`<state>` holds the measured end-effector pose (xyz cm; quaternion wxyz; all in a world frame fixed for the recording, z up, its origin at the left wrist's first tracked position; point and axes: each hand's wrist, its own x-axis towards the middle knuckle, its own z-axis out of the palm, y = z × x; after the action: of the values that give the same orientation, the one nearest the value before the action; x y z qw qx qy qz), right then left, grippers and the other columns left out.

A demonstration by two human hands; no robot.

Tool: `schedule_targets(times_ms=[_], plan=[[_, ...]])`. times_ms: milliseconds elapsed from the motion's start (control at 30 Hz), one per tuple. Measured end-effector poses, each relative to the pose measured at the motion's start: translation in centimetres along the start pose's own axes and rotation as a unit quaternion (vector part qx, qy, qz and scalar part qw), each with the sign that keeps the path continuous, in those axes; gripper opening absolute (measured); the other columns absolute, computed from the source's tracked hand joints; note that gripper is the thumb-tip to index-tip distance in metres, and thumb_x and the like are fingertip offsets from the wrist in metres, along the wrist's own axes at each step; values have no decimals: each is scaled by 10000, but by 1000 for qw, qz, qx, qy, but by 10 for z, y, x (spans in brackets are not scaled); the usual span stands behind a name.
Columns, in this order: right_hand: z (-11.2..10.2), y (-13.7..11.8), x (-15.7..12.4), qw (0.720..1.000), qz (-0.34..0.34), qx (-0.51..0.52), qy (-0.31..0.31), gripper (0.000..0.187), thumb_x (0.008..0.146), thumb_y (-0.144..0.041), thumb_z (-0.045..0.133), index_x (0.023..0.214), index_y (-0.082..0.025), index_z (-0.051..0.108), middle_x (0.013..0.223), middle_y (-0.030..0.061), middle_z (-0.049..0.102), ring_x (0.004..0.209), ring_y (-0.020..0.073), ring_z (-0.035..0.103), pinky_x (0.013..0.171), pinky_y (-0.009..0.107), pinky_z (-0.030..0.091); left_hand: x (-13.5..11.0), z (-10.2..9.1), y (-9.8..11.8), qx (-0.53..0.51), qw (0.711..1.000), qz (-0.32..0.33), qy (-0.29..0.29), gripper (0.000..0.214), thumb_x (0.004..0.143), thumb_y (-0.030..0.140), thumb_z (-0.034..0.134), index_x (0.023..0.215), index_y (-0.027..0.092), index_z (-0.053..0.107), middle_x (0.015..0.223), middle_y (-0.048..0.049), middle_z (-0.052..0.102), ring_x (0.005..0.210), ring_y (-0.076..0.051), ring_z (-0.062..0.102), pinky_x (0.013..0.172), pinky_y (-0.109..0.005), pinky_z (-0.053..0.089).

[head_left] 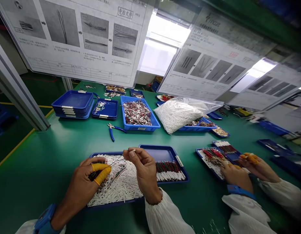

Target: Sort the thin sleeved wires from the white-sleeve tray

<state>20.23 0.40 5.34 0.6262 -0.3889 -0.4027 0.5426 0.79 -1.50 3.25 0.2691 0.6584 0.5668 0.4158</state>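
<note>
A left hand (85, 178) with yellow finger covers on thumb and forefinger curls closed around a bundle of dark wires (94, 175) above a green workbench. From its fingertips, at the hand's two o'clock, a thin wire (116, 162) slants up to the right hand. Below lies a blue tray (126, 201) of loose white sleeves (124, 188). The wire looks featherlight and springy, easily bent, and best gripped close to its end; the sleeves look light, smooth and apt to roll from bare fingers. A small white piece (133, 150), probably a sleeve, sits in the narrow pinch of the right hand (145, 165), at that hand's ten o'clock; whether the wire enters it cannot be told. At its three o'clock, a second tray (156, 152) carries a row of white-ended wires (170, 170); farther along, a co-worker's hands (238, 178) work at other trays.
</note>
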Motion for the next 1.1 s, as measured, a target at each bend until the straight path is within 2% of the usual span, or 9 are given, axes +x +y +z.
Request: schedule_targets(times_ms=[233, 633, 1100], plan=[[-3, 3, -1, 999, 21, -1, -50, 225, 884, -374, 740, 1021, -201, 786, 912, 68, 795, 901, 237, 716, 901, 429, 542, 0, 2, -4, 26, 1000, 7, -16, 198, 786, 512, 679, 810, 364, 809, 1041, -32, 770, 1050, -303, 685, 892, -496, 571], [-3, 1, -4, 996, 6, -15, -87, 185, 911, -345, 707, 1009, -213, 789, 922, 67, 785, 909, 230, 700, 897, 413, 530, -1, 0, -2, 21, 1000, -4, -22, 182, 769, 493, 694, 827, 364, 809, 1053, -28, 768, 1064, -309, 676, 890, -494, 570], [-2, -1, -3, 995, 9, -17, -99, 170, 903, -332, 710, 989, -215, 797, 910, 61, 790, 897, 227, 711, 901, 399, 543, -1, 1, -2, 21, 1000, 10, -18, 236, 781, 507, 686, 826, 317, 817, 1040, -59, 773, 1041, -292, 688, 895, -453, 575]])
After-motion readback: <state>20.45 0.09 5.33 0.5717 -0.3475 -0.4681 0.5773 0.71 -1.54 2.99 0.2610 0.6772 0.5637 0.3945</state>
